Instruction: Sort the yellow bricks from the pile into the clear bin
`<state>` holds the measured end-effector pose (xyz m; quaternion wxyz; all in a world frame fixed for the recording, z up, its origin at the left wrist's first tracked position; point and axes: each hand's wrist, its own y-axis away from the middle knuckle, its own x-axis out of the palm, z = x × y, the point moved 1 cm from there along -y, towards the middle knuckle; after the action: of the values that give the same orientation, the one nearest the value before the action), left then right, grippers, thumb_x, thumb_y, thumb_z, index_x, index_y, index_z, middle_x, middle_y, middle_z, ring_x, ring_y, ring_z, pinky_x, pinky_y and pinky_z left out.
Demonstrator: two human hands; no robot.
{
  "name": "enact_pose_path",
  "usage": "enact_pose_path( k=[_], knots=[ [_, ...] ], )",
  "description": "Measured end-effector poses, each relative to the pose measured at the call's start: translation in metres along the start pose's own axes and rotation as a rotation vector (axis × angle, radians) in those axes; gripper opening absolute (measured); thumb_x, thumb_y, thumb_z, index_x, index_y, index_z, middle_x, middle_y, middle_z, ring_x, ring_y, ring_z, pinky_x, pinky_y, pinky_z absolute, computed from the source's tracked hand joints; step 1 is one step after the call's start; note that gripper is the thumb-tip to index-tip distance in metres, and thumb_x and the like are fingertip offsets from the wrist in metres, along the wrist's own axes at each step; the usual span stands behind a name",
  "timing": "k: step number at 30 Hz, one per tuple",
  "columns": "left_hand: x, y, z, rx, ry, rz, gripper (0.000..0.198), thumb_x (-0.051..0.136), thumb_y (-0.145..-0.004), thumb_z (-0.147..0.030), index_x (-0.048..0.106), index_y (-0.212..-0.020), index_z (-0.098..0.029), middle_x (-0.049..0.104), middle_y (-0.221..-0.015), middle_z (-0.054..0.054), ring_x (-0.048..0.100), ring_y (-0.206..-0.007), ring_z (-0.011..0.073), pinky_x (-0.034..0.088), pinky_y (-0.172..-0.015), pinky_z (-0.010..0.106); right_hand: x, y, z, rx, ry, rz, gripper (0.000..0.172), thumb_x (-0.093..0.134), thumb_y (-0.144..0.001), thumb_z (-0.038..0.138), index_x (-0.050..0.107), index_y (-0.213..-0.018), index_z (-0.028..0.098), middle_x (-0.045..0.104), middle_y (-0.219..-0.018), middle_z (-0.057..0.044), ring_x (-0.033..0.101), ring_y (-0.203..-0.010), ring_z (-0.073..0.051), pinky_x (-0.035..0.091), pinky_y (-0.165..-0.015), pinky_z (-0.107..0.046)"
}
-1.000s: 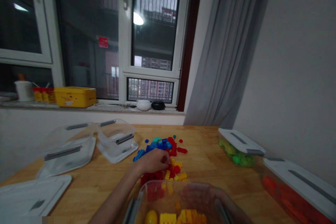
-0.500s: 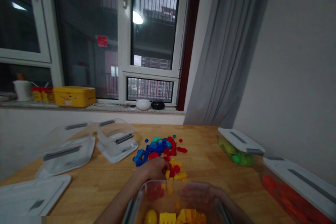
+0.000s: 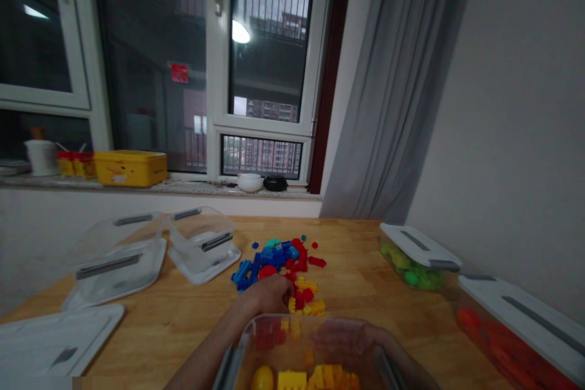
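My left hand point(image 3: 275, 294) is at the near edge of the block pile, its fingers curled down by a yellow block point(image 3: 292, 304); the fingertips are mostly hidden. Behind the far wall of a clear bin point(image 3: 315, 319), my right hand point(image 3: 345, 336) shows through the plastic, fingers stretched out. Inside the bin, at the bottom of the view, lie yellow blocks point(image 3: 292, 379) and a yellow rounded piece point(image 3: 262, 378). Blue blocks point(image 3: 249, 273), red blocks point(image 3: 301, 259) and further yellow blocks point(image 3: 315, 307) lie on the wooden table point(image 3: 361, 262) ahead of my hands.
Two open clear bins point(image 3: 201, 225) with lids stand at the left, and another white lid point(image 3: 59, 338) lies nearer. At the right are lidded bins of green pieces point(image 3: 414, 277) and red pieces point(image 3: 507, 341). A yellow box point(image 3: 131, 169) sits on the windowsill.
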<state>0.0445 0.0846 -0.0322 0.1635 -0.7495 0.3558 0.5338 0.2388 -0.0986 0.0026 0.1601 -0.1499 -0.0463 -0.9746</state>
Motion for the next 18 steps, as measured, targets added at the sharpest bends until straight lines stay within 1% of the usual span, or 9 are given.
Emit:
enact_pose_path(
  k=[5,9,12,18],
  knots=[
    [-0.003,-0.002,0.001,0.027,0.004,0.008,0.027,0.071,-0.065,-0.025,0.078,-0.091,-0.022,0.083,-0.093,0.008,0.075,-0.083,0.0257,0.043,-0.058,0.027,-0.012,0.02,0.004,-0.028,0.01,-0.021,0.038,0.067,-0.1,0.039,0.064,-0.133,0.02,0.065,-0.137,-0.01,0.067,-0.114,-0.025,0.06,-0.096,-0.047],
    [-0.004,-0.003,0.001,0.021,0.016,0.023,0.03,0.072,-0.064,-0.025,0.078,-0.094,-0.022,0.083,-0.094,0.007,0.075,-0.084,0.0256,0.045,-0.059,0.027,-0.012,0.033,0.003,-0.046,0.021,-0.036,0.038,0.068,-0.1,0.038,0.064,-0.133,0.02,0.065,-0.137,-0.01,0.067,-0.115,-0.026,0.06,-0.096,-0.047],
    [-0.002,-0.002,0.001,0.017,0.027,0.04,0.028,0.071,-0.064,-0.024,0.079,-0.091,-0.023,0.083,-0.093,0.006,0.075,-0.083,0.0247,0.044,-0.058,0.026,-0.01,0.033,0.003,-0.051,0.026,-0.042,0.037,0.067,-0.1,0.039,0.065,-0.131,0.019,0.066,-0.136,-0.01,0.067,-0.116,-0.026,0.059,-0.098,-0.048],
    [0.001,0.0,0.001,0.001,0.029,0.042,0.022,0.069,-0.063,-0.022,0.078,-0.083,-0.021,0.081,-0.084,0.005,0.072,-0.074,0.0225,0.039,-0.053,0.026,-0.015,0.02,0.008,-0.059,0.017,-0.057,0.038,0.067,-0.1,0.039,0.064,-0.133,0.02,0.065,-0.137,-0.01,0.067,-0.115,-0.026,0.06,-0.097,-0.047]
  ],
)
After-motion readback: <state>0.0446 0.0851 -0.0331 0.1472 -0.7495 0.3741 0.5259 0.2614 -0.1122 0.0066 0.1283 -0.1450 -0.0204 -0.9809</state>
